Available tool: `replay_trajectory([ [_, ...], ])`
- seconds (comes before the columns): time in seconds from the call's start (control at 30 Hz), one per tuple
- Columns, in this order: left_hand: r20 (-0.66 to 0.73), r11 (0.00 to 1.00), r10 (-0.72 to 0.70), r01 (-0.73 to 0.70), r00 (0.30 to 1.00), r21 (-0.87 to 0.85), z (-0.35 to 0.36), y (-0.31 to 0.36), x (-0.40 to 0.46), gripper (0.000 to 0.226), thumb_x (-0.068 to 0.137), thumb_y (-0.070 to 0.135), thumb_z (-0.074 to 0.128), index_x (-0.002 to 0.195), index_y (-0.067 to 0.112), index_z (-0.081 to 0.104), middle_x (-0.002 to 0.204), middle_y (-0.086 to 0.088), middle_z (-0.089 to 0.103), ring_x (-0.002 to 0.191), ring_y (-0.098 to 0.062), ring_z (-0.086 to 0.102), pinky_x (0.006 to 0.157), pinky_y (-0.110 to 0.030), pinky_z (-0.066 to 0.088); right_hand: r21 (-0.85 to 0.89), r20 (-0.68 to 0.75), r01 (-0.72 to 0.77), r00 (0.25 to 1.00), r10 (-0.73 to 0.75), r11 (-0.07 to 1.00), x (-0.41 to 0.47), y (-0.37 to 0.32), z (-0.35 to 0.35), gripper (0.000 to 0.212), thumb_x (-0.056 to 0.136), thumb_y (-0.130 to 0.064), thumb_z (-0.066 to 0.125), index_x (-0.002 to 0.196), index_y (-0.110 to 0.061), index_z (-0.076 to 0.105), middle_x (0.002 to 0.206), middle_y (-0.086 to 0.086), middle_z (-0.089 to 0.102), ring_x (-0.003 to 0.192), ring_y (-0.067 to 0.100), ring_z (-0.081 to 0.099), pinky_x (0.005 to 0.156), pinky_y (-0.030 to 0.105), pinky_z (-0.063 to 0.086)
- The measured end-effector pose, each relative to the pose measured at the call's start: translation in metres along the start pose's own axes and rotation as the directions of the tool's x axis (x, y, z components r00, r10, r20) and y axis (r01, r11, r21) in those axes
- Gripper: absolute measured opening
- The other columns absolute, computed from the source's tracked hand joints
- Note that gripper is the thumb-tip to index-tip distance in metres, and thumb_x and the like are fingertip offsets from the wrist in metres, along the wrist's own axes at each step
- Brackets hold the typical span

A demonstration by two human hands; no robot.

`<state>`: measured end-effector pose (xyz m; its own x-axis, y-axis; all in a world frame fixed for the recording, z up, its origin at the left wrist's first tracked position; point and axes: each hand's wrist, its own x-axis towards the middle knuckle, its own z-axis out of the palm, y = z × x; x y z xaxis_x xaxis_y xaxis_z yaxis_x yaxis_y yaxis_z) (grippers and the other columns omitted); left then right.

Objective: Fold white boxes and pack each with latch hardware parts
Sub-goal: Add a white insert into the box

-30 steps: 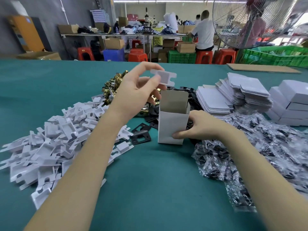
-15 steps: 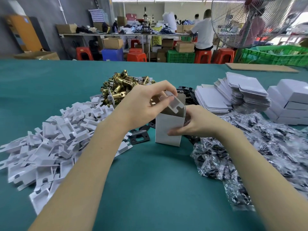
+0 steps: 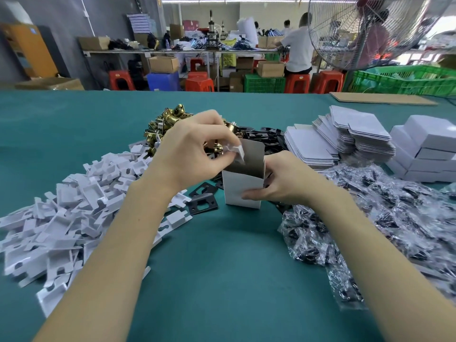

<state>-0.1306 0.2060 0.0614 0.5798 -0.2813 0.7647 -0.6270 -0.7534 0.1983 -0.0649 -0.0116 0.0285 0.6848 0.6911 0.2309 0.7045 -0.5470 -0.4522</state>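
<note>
A small white box (image 3: 243, 191) stands upright on the green table (image 3: 222, 280), its top flap raised. My right hand (image 3: 283, 180) grips its right side, thumb across the front. My left hand (image 3: 195, 154) pinches a white card insert (image 3: 235, 150) at the box's open mouth. Behind my left hand lies a heap of brass latch bolts (image 3: 167, 122). Black strike plates (image 3: 203, 198) lie just left of the box and more of the black plates (image 3: 264, 134) behind it.
A big pile of white inserts (image 3: 64, 213) covers the left. Bagged screws (image 3: 394, 218) spread on the right. Flat box blanks (image 3: 345, 137) and finished white boxes (image 3: 429, 149) sit at the far right. A fan (image 3: 365, 30) stands behind.
My left hand has brought the white insert down from above the box to its open mouth. My right hand stays on the box, which has shifted slightly.
</note>
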Motion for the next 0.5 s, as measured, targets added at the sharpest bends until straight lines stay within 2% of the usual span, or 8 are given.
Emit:
replay_trajectory([
  [0.03, 0.023, 1.0, -0.012, 0.011, 1.0, 0.016, -0.001, 0.0, -0.001, 0.009, 0.08, 0.01, 0.078, 0.086, 0.016, 0.079, 0.081, 0.007, 0.062, 0.071, -0.016, 0.059, 0.062, -0.038, 0.052, -0.075, -0.009, -0.002, 1.0, 0.001, 0.997, 0.001, -0.001, 0.001, 0.037, 0.076, -0.049, 0.084, 0.09, -0.019, 0.07, 0.078, -0.01, 0.069, 0.073, 0.01, 0.062, 0.07, 0.036, 0.053],
  [0.1, 0.087, 0.999, -0.024, 0.021, 0.996, 0.038, -0.001, -0.001, -0.003, 0.01, 0.078, 0.009, 0.078, 0.084, 0.017, 0.078, 0.076, 0.008, 0.063, 0.068, -0.017, 0.06, 0.06, -0.04, 0.052, -0.191, -0.041, 0.008, 0.999, -0.016, 0.982, 0.002, -0.004, 0.004, 0.039, 0.076, -0.056, 0.08, 0.083, -0.022, 0.065, 0.072, -0.01, 0.062, 0.068, 0.007, 0.054, 0.064, 0.035, 0.046],
  [0.2, 0.152, 0.998, -0.06, 0.055, 0.987, 0.032, -0.002, -0.001, -0.006, 0.01, 0.077, 0.009, 0.078, 0.082, 0.018, 0.078, 0.072, 0.006, 0.061, 0.066, -0.019, 0.058, 0.058, -0.04, 0.051, -0.313, -0.088, 0.02, 0.995, -0.05, 0.95, 0.001, -0.011, 0.008, 0.049, 0.076, -0.062, 0.075, 0.066, -0.029, 0.041, 0.063, -0.013, 0.046, 0.063, 0.009, 0.043, 0.059, 0.032, 0.031],
  [0.37, 0.186, 0.986, -0.162, 0.154, 0.969, 0.061, -0.006, -0.005, -0.007, 0.018, 0.077, 0.004, 0.079, 0.084, 0.021, 0.081, 0.074, 0.011, 0.057, 0.064, -0.012, 0.052, 0.062, -0.043, 0.051, -0.252, -0.224, 0.021, 0.971, -0.079, 0.967, 0.001, -0.017, 0.022, 0.05, 0.075, -0.059, 0.078, 0.058, -0.036, 0.036, 0.06, -0.019, 0.045, 0.072, 0.016, 0.055, 0.064, 0.034, 0.044],
  [0.5, 0.171, 0.981, -0.186, 0.175, 0.967, 0.082, -0.007, 0.0, -0.005, 0.022, 0.078, 0.007, 0.079, 0.09, 0.025, 0.08, 0.075, 0.02, 0.059, 0.061, -0.006, 0.05, 0.064, -0.042, 0.053, -0.195, -0.242, 0.006, 0.969, -0.053, 0.981, 0.002, -0.012, 0.022, 0.051, 0.073, -0.055, 0.085, 0.061, -0.038, 0.038, 0.062, -0.02, 0.047, 0.07, 0.01, 0.053, 0.065, 0.033, 0.045],
])
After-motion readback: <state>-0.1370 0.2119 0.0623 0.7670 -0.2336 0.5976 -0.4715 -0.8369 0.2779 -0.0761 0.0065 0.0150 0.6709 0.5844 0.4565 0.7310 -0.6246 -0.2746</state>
